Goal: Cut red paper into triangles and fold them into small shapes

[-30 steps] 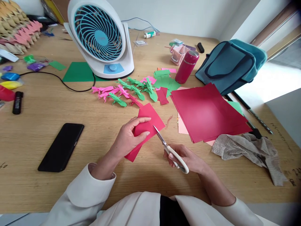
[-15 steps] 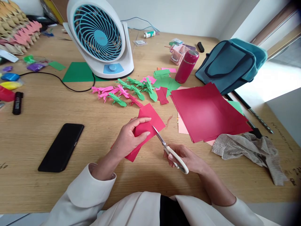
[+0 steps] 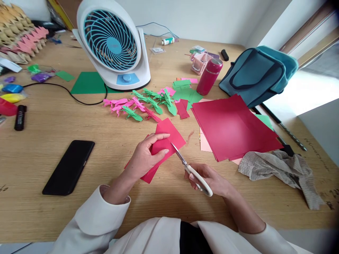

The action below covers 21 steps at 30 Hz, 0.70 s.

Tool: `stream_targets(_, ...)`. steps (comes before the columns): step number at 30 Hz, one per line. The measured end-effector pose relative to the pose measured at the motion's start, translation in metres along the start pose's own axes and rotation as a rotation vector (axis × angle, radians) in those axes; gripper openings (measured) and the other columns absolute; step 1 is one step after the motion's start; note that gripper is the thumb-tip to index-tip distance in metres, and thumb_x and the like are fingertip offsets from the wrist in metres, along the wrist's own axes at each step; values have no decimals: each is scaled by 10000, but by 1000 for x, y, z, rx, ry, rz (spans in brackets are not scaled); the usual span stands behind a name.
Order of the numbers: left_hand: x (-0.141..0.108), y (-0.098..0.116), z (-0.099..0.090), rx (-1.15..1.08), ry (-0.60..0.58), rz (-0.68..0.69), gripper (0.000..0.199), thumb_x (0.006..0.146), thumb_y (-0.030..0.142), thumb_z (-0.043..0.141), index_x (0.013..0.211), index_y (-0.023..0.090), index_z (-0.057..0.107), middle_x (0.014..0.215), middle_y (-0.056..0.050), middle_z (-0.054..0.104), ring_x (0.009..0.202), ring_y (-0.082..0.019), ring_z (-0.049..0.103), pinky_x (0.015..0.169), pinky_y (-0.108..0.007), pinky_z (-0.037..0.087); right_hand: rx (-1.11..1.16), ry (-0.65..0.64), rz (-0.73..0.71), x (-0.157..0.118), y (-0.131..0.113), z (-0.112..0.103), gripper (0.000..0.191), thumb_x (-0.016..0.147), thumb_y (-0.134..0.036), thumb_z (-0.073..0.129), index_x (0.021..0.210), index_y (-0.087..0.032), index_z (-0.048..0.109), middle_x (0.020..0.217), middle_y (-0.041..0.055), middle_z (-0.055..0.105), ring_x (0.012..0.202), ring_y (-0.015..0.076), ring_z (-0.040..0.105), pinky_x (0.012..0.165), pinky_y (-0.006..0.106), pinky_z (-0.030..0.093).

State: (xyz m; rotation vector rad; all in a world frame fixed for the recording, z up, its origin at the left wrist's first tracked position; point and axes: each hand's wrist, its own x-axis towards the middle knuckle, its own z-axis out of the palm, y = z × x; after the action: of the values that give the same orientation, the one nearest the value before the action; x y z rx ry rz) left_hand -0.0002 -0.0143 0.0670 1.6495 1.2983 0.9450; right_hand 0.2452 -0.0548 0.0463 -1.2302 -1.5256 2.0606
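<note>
My left hand (image 3: 144, 155) grips a piece of red paper (image 3: 169, 132), thumb and fingers on its near side. More red paper shows below and behind that hand. In my right hand (image 3: 208, 176) is a pair of scissors (image 3: 196, 174) with white handles. The blades point up and left, and their tips lie over the red paper close to my left thumb and forefinger. Just beyond the paper lie folded paper figures, green (image 3: 155, 104) and pink (image 3: 116, 104), with a red one (image 3: 153, 114) partly behind the sheet.
Red sheets (image 3: 233, 127) lie stacked at right, beside a crumpled grey cloth (image 3: 278, 167). A white fan (image 3: 113, 46), red flask (image 3: 210, 76) and teal bag (image 3: 259, 74) stand at the back. A black phone (image 3: 69, 167) and marker (image 3: 20, 118) lie at left.
The whole view has tilted slightly, so things sit a little lower in the picture. My hands, the scissors and the paper hold nearly the same position.
</note>
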Motion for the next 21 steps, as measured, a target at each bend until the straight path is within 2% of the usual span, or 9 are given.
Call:
stream_targets(8, -1, -2, 1, -34, 5, -88, 531, 817, 250, 667, 1341, 242, 580, 1203, -52, 669, 974, -203, 649, 895, -341, 510, -9, 27, -18, 0, 1, 2, 481, 849, -647, 611, 805, -175, 533, 615, -28, 517, 543, 108, 470, 521, 245, 374)
stream_targets(15, -1, -2, 2, -65, 32, -69, 610, 805, 240, 676, 1395, 217, 523, 1283, -86, 646, 1150, -248, 622, 1034, -406, 474, 1, 40, -36, 0, 4, 3, 446, 866, -616, 610, 807, -179, 544, 607, -28, 517, 542, 113, 470, 529, 249, 372)
stream_targets(21, -2, 0, 2, -77, 33, -77, 612, 809, 229, 672, 1401, 219, 516, 1315, -86, 634, 1178, -250, 617, 1047, -403, 472, 15, 57, -43, 0, 7, 4, 436, 864, -599, 625, 810, -174, 548, 614, -35, 501, 534, 104, 459, 519, 245, 364)
